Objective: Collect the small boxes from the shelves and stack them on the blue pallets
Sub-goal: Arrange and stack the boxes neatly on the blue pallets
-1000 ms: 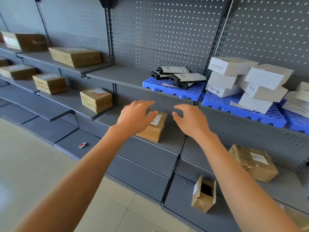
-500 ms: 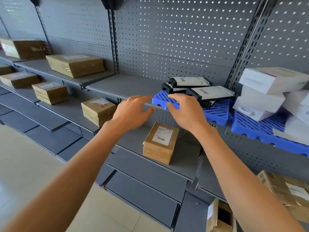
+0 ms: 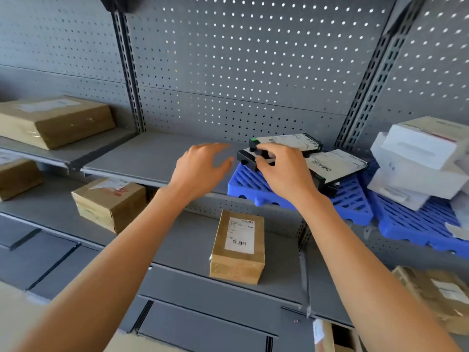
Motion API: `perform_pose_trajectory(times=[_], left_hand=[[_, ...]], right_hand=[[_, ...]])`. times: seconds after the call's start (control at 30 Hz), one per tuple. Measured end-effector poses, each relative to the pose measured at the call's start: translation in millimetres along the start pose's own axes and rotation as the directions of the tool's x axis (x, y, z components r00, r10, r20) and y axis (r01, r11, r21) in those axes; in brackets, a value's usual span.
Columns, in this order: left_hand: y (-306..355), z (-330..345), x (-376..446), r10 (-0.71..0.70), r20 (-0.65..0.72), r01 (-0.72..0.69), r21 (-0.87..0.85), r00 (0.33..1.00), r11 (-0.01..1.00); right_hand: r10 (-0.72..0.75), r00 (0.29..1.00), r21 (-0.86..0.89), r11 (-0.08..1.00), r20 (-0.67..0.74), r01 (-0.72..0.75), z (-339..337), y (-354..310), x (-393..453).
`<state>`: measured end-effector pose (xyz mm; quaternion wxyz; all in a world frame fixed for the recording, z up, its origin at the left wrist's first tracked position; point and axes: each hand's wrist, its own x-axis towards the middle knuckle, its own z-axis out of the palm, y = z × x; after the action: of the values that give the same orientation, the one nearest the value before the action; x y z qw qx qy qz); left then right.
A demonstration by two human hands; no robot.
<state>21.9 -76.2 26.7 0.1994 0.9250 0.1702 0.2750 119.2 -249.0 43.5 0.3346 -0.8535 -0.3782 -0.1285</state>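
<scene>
A blue pallet [image 3: 355, 201] lies on the upper shelf and carries three flat black boxes with white labels. My right hand [image 3: 281, 171] grips the front-left black box [image 3: 247, 158] at its near end, fingers curled over it. Behind it lies a second black box [image 3: 289, 141], and a third black box [image 3: 335, 165] rests to the right. My left hand [image 3: 200, 168] hovers open over the bare shelf just left of the pallet, touching nothing. A small brown box [image 3: 238, 247] with a barcode label stands on the shelf below my hands.
A second blue pallet [image 3: 416, 224] at the right holds several white boxes [image 3: 418, 151]. Brown cartons sit on the left shelves: a large carton [image 3: 55, 120] above, a smaller carton [image 3: 109, 201] below. Another brown carton [image 3: 436, 293] lies at lower right. Grey pegboard backs the shelving.
Both hands rose from the lower shelf to the upper one. My right hand closed on the front black box on the pallet. The view moved closer and upward.
</scene>
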Motion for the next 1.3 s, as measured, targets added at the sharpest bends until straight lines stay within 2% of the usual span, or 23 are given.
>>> perform_pose_trajectory(times=[0.17, 0.33, 0.5, 0.63, 0.8, 1.0, 1.3], left_hand=[[-28.2, 15.2, 52.8, 0.094, 0.088, -0.079, -0.159, 0.992, 0.984], [-43.0, 38.2, 90.6, 0.169, 0.190, -0.114, -0.273, 0.967, 0.955], [-41.6, 58.0, 115.4, 0.243, 0.295, -0.137, -0.339, 0.924, 0.931], [-38.7, 66.3, 125.4, 0.289, 0.350, -0.136, -0.401, 0.891, 0.906], [-43.3, 71.8, 129.4, 0.315, 0.340, -0.136, -0.459, 0.886, 0.878], [-51.4, 73.2, 131.7, 0.339, 0.316, -0.149, -0.498, 0.886, 0.854], [-63.4, 66.3, 125.4, 0.331, 0.239, -0.167, -0.523, 0.913, 0.836]], right_hand=[[0.103, 0.994, -0.047, 0.993, -0.048, -0.105, 20.6, -3.2, 21.5], [0.144, 0.982, -0.184, 0.969, -0.122, -0.165, 36.3, -5.3, 29.5], [0.224, 0.971, -0.341, 0.909, -0.088, -0.241, 44.3, -1.5, 35.6], [0.230, 0.968, -0.428, 0.868, -0.101, -0.251, 45.9, 0.2, 43.2], [0.194, 0.969, -0.476, 0.845, -0.150, -0.243, 51.9, 7.1, 45.9], [0.156, 0.960, -0.431, 0.868, -0.233, -0.246, 54.4, 10.2, 44.3], [0.154, 0.977, -0.389, 0.899, -0.148, -0.200, 54.7, 5.7, 37.8]])
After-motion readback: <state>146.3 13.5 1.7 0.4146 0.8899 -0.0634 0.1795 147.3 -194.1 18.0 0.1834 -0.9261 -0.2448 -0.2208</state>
